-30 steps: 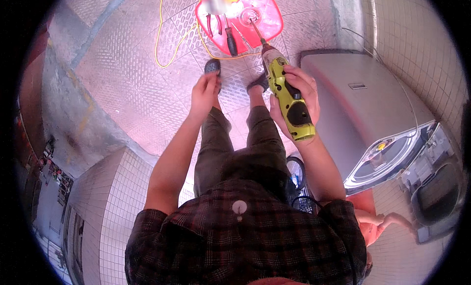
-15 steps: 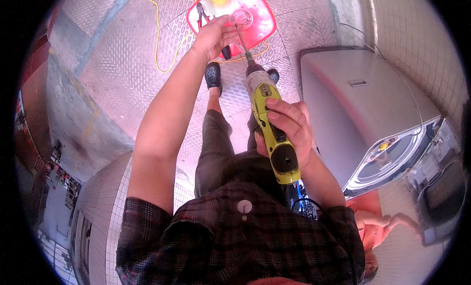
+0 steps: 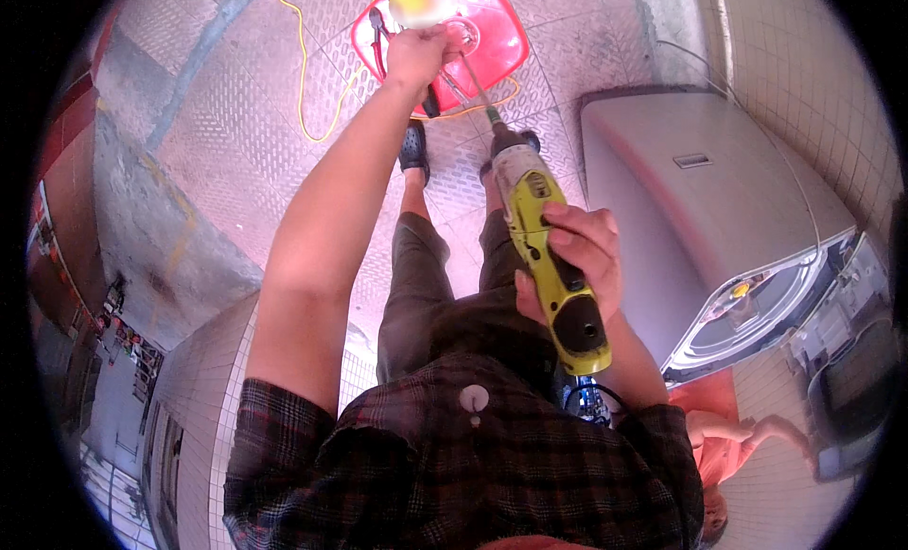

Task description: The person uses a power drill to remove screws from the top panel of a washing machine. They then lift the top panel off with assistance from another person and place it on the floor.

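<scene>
My right hand (image 3: 588,252) grips a yellow-green and grey power drill (image 3: 544,205), which points away from me. A long thin bit (image 3: 478,85) extends from its chuck toward a red plastic stool (image 3: 506,58). My left hand (image 3: 416,56) is over the stool with its fingers drawn together near the bit's tip; whatever they pinch is too small or hidden to make out. Beside that hand on the stool lie red-handled pliers (image 3: 377,47) and a tool with a black handle (image 3: 431,102). A round dish (image 3: 462,36) with small bits in it sits by my fingertips.
A blurred yellow object (image 3: 412,1) is at the stool's far side. Yellow cord (image 3: 303,77) trails over the patterned floor tiles. At right stands a large grey appliance (image 3: 690,181) with a round opening, and behind it a person in orange (image 3: 719,446).
The drill and my right hand have shifted right and back toward me. My left hand has moved slightly right, its fingers going from spread to pinched together.
</scene>
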Action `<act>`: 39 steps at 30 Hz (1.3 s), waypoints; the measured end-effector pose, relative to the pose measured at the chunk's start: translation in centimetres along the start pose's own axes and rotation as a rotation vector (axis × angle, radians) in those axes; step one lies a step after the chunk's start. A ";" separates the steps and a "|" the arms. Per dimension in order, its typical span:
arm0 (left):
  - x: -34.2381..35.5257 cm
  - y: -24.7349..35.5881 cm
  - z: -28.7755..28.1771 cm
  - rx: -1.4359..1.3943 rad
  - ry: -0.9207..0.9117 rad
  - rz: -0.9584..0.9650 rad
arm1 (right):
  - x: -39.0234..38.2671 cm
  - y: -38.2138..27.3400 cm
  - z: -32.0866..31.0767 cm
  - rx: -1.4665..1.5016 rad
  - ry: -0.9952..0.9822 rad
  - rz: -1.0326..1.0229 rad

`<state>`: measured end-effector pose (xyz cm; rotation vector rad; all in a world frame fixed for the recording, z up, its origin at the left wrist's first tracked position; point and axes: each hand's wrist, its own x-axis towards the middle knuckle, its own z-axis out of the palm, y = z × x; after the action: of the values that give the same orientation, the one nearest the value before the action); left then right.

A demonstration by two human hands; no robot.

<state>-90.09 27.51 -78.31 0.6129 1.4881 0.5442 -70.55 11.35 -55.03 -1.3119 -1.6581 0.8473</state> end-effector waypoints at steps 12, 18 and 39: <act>-5.7 -5.5 -2.9 -0.129 0.201 0.193 | 1.4 3.0 1.6 -0.071 0.025 0.158; -13.4 -17.8 -6.4 -0.025 0.305 -0.060 | 2.7 3.5 3.1 -0.017 0.016 0.207; -19.2 -25.9 -12.2 0.470 0.125 -0.131 | 4.1 3.9 5.9 -0.010 0.050 0.251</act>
<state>-103.65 -4.00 -81.47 0.8480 1.7772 0.1283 -74.68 16.18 -60.13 -1.5571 -1.4804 0.9450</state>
